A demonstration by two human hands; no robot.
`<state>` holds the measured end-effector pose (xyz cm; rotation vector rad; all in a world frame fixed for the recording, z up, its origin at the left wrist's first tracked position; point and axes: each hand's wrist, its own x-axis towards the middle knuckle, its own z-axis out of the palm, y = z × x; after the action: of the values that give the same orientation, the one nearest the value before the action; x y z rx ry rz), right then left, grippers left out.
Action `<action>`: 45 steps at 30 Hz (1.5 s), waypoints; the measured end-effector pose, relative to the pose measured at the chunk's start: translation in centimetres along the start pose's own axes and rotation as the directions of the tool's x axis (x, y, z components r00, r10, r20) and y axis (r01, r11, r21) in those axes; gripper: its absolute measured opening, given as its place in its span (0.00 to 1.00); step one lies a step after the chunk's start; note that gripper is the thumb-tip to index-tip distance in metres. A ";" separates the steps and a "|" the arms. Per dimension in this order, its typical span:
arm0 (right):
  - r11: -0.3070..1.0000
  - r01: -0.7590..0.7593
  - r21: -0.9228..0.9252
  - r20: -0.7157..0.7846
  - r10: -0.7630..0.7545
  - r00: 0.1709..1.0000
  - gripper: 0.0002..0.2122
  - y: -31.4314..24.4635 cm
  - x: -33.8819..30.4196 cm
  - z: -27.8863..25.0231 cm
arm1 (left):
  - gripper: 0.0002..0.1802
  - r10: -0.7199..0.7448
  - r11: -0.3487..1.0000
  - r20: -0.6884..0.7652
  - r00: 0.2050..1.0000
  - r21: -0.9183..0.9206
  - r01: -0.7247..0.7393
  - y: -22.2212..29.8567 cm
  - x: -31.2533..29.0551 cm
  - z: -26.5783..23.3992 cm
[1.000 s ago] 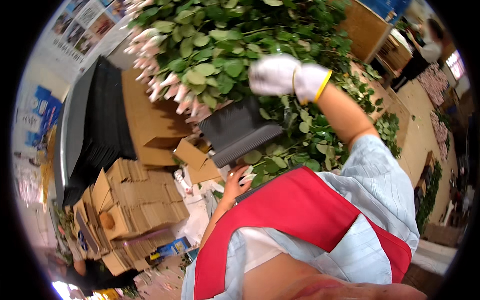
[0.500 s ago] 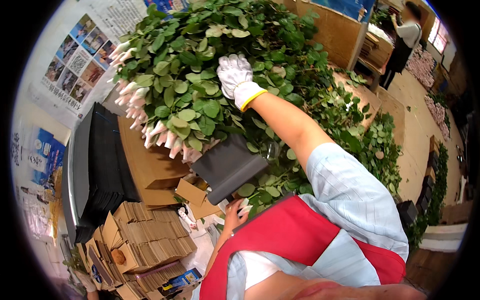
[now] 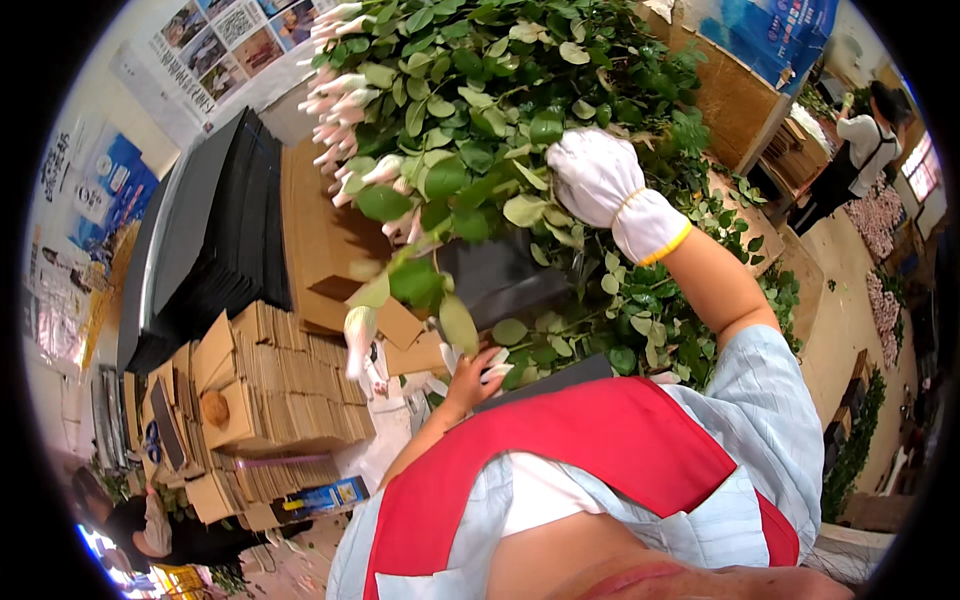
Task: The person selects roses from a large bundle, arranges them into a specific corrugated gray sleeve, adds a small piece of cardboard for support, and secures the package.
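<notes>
A netted rose (image 3: pixel 360 340) is newly swung clear of the leafy pile (image 3: pixel 480 120) toward the near edge of the surface (image 3: pixel 768 240), singled out, its stem apparently gripped by the closed, gloved right hand (image 3: pixel 597 180); whether anything is held by the half-curled left hand (image 3: pixel 468 382) cannot be told.

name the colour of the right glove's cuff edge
The cuff edge is yellow; it shows best in the head view.
</notes>
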<state>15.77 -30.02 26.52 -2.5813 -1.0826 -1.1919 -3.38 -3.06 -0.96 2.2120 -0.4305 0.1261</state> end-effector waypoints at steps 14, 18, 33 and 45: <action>0.983 -0.021 -0.185 0.895 0.177 0.409 0.10 -1.2 -18.9 1.7 | 0.28 -0.178 0.977 0.111 0.978 -0.099 0.189 0.1 0.4 -0.1; 0.984 -0.007 -0.176 0.872 0.159 0.463 0.10 -0.8 -19.7 2.6 | 0.30 -0.062 0.998 0.013 0.998 -0.007 0.062 0.3 -0.4 0.1; 0.965 -0.093 0.247 0.685 -0.106 0.721 0.07 -3.3 -9.0 -3.9 | 0.29 -0.235 0.964 0.166 0.958 -0.089 0.252 0.2 1.1 -1.7; 0.573 -0.182 0.799 0.568 -0.620 0.541 0.34 -11.8 -13.9 9.2 | 0.30 -0.230 0.970 0.132 0.964 -0.046 0.238 1.6 0.0 -1.8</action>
<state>7.86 -25.79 8.22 -2.1063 -1.6484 0.6700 -3.86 -2.59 1.32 2.1989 -0.2340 -0.1523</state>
